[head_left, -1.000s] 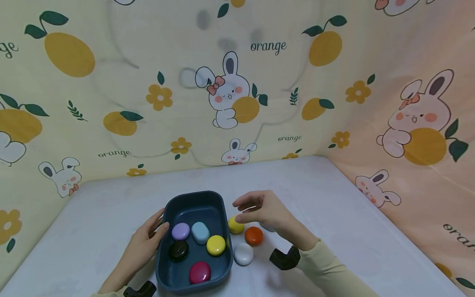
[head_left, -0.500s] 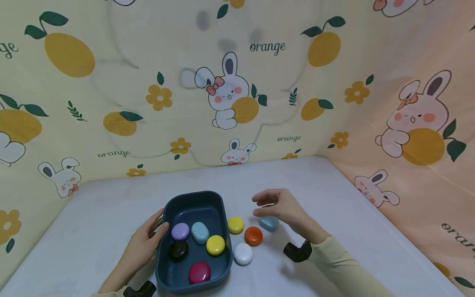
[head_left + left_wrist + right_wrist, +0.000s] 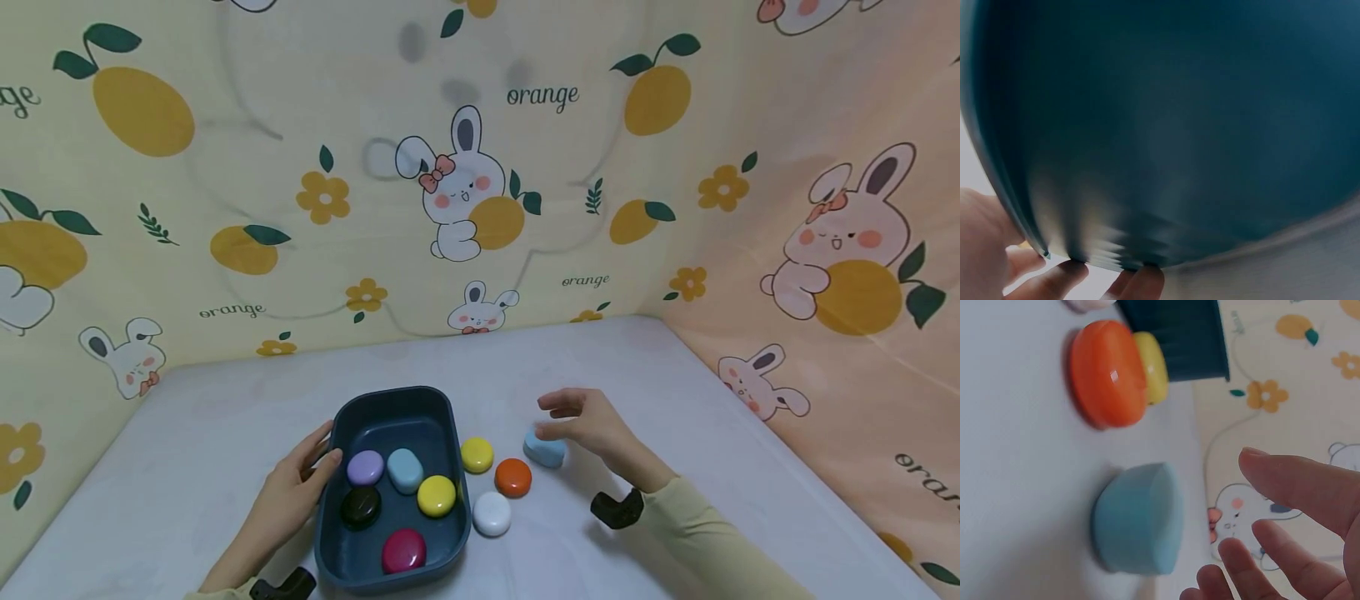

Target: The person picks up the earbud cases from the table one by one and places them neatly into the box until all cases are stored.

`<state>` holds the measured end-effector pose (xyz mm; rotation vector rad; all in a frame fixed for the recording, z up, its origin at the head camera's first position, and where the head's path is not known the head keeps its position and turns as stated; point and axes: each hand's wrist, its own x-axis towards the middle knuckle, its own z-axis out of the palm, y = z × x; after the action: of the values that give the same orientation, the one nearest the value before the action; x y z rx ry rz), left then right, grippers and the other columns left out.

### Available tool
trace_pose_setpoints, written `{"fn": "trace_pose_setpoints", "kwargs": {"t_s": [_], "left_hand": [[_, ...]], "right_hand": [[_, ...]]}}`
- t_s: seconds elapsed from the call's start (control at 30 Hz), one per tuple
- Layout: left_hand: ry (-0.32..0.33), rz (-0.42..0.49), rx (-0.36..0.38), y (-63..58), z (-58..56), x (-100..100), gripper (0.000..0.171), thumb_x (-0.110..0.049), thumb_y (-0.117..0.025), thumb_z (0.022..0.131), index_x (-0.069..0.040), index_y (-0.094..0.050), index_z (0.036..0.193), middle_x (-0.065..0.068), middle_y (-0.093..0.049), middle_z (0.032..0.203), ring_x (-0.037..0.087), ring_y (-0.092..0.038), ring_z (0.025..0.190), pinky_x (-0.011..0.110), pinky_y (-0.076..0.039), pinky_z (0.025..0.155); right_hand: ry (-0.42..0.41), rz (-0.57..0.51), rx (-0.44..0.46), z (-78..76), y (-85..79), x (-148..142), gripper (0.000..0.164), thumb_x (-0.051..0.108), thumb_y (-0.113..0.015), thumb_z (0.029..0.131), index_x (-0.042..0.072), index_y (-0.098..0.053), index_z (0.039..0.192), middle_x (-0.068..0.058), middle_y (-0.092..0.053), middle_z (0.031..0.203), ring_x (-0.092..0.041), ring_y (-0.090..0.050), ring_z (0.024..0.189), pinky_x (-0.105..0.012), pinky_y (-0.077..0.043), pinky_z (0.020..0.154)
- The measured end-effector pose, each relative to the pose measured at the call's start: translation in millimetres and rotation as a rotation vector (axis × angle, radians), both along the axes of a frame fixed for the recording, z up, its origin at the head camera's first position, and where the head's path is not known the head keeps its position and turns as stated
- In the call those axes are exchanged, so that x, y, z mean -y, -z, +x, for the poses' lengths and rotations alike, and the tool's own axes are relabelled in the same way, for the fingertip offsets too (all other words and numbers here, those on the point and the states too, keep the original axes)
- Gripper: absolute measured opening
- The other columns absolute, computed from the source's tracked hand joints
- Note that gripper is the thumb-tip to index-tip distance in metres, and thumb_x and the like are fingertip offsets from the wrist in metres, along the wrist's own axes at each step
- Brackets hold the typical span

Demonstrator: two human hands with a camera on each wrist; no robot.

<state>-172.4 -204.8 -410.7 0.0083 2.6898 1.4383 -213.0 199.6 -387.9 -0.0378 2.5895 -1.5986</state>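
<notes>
In the head view a dark blue tray (image 3: 390, 421) holds several smooth rounded pieces: a purple one (image 3: 365, 467), a light blue one (image 3: 406, 471), a yellow one (image 3: 436, 497), a black one (image 3: 362, 507) and a dark red one (image 3: 404, 551). My left hand (image 3: 288, 492) touches the tray's left side with extended fingertips. Empty, my right hand (image 3: 588, 425) hovers over a second light blue piece (image 3: 1138, 522), thumb and fingers apart. That piece lies on the white surface, and the right wrist view shows a gap between it and the fingers (image 3: 1297, 484).
Right of the tray lie another yellow piece (image 3: 477, 455), an orange piece (image 3: 513, 477) and a white piece (image 3: 492, 513). A printed cloth (image 3: 360, 167) with rabbits and oranges rises behind the white table (image 3: 240, 400) and along its right side.
My right hand has moved right, from above the yellow piece beside the tray to over the light blue piece, lowering slightly at the end. The left hand and tray have stayed put.
</notes>
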Motion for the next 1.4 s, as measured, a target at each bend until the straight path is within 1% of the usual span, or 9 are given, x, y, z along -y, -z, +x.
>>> {"fn": "trace_pose_setpoints", "kwargs": {"t_s": [0.27, 0.47, 0.63, 0.77, 1.07, 1.27, 1.4], "left_hand": [[0.002, 0.004, -0.003, -1.4, 0.6, -0.3, 0.066, -0.041, -0.05, 0.103, -0.012, -0.026, 0.157, 0.027, -0.034, 0.151, 0.05, -0.04, 0.13, 0.055, -0.046, 0.093], [0.0, 0.002, -0.007, -0.4, 0.1, 0.7, 0.066, -0.041, -0.05, 0.103, -0.012, -0.025, 0.157, 0.026, -0.033, 0.151, 0.05, -0.04, 0.13, 0.055, -0.045, 0.094], [-0.006, 0.0, -0.008, -0.5, 0.1, 0.4, 0.067, -0.04, -0.051, 0.103, -0.011, -0.025, 0.157, 0.026, -0.033, 0.151, 0.049, -0.04, 0.13, 0.054, -0.046, 0.092], [-0.004, 0.004, -0.007, -0.1, 0.0, 0.6, 0.066, -0.04, -0.051, 0.103, -0.011, -0.026, 0.156, 0.026, -0.034, 0.151, 0.049, -0.04, 0.13, 0.054, -0.046, 0.092], [0.0, 0.012, -0.002, 0.2, -0.3, 0.1, 0.065, -0.04, -0.05, 0.103, -0.012, -0.026, 0.156, 0.026, -0.033, 0.151, 0.049, -0.04, 0.13, 0.054, -0.048, 0.091], [0.004, 0.015, -0.008, 1.4, -1.5, -0.1, 0.065, -0.041, -0.05, 0.103, -0.012, -0.026, 0.156, 0.027, -0.033, 0.151, 0.049, -0.04, 0.13, 0.054, -0.049, 0.09], [0.005, 0.012, -0.029, 2.1, -0.5, 0.8, 0.065, -0.041, -0.051, 0.103, -0.011, -0.028, 0.156, 0.026, -0.036, 0.15, 0.047, -0.042, 0.129, 0.054, -0.047, 0.094]], "right_hand": [[-0.018, 0.058, 0.01, -3.3, 9.3, -8.5, 0.047, 0.015, -0.086, 0.075, 0.003, -0.068, 0.117, -0.009, -0.067, 0.116, -0.027, -0.057, 0.108, -0.044, -0.05, 0.092], [-0.052, 0.079, 0.005, -7.1, 16.9, -12.2, 0.045, 0.011, -0.087, 0.074, 0.002, -0.07, 0.115, -0.005, -0.069, 0.11, -0.025, -0.06, 0.102, -0.041, -0.052, 0.088], [-0.101, 0.1, 0.004, -8.7, 19.9, -10.8, 0.042, 0.012, -0.088, 0.072, 0.006, -0.073, 0.111, -0.001, -0.07, 0.103, -0.02, -0.061, 0.095, -0.04, -0.051, 0.087], [-0.128, 0.126, 0.01, -7.6, 21.1, -8.6, 0.041, 0.014, -0.089, 0.071, 0.009, -0.075, 0.109, 0.0, -0.07, 0.101, -0.019, -0.061, 0.092, -0.041, -0.05, 0.088], [-0.083, 0.165, 0.015, -3.4, 18.3, -3.0, 0.04, 0.014, -0.091, 0.069, 0.008, -0.078, 0.107, -0.003, -0.072, 0.106, -0.021, -0.063, 0.103, -0.047, -0.048, 0.095], [-0.055, 0.202, 0.019, -2.5, 18.3, -0.3, 0.04, 0.013, -0.091, 0.068, 0.009, -0.078, 0.106, -0.002, -0.072, 0.107, -0.019, -0.063, 0.1, -0.044, -0.05, 0.092], [-0.055, 0.207, 0.008, -2.6, 19.6, 0.8, 0.04, 0.012, -0.091, 0.068, 0.008, -0.078, 0.106, -0.002, -0.072, 0.106, -0.017, -0.062, 0.096, -0.041, -0.051, 0.088]]}}
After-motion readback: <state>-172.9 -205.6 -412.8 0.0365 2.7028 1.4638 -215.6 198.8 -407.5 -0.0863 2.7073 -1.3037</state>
